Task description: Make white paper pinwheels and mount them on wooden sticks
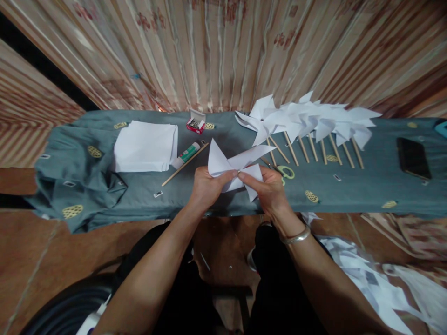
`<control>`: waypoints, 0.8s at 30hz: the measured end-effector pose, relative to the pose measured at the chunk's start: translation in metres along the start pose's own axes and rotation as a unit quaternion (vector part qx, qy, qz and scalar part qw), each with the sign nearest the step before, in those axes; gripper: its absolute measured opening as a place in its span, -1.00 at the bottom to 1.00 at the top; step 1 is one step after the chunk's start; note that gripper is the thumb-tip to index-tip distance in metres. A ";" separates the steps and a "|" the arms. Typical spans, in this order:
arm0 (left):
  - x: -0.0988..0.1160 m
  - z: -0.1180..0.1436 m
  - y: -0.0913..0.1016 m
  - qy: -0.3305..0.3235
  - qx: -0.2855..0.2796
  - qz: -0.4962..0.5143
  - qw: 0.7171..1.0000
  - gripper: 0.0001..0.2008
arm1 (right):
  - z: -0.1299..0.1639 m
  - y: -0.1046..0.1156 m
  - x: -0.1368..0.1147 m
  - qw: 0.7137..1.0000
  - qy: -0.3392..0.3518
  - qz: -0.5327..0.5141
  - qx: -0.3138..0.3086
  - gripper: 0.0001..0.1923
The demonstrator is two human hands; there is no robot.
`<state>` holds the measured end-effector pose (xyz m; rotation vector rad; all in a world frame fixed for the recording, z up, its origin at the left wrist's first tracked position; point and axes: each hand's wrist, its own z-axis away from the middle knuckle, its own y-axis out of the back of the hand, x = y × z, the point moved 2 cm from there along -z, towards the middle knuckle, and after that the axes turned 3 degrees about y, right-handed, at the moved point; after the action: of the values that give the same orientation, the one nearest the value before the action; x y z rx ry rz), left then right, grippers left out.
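Both hands hold a white paper pinwheel over the front part of a grey-green cloth-covered bench. My left hand pinches its left blades near the centre. My right hand, with a silver bangle on the wrist, pinches the centre from the right. The folded points stick up and out to the right. A loose wooden stick lies just left of the hands, beside a glue stick.
A stack of white paper sheets lies at the left. A small red box of pins stands open at the back. Several finished pinwheels on sticks line the right. Green-handled scissors, a dark phone, paper scraps on the floor.
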<state>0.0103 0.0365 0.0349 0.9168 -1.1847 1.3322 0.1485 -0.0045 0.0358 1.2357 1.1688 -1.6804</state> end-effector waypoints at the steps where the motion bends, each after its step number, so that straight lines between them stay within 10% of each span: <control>1: 0.000 0.000 0.000 0.003 0.001 -0.001 1.000 -0.76 | 0.000 0.000 0.001 1.000 0.002 0.003 0.000 -0.66; 24: 0.005 0.003 0.002 0.050 -0.028 0.045 0.997 -0.72 | -0.001 0.004 -0.003 0.998 0.007 0.049 -0.024 -0.71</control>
<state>0.0079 0.0351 0.0398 0.7564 -1.1922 1.3936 0.1534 -0.0049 0.0377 1.2566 1.1319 -1.5647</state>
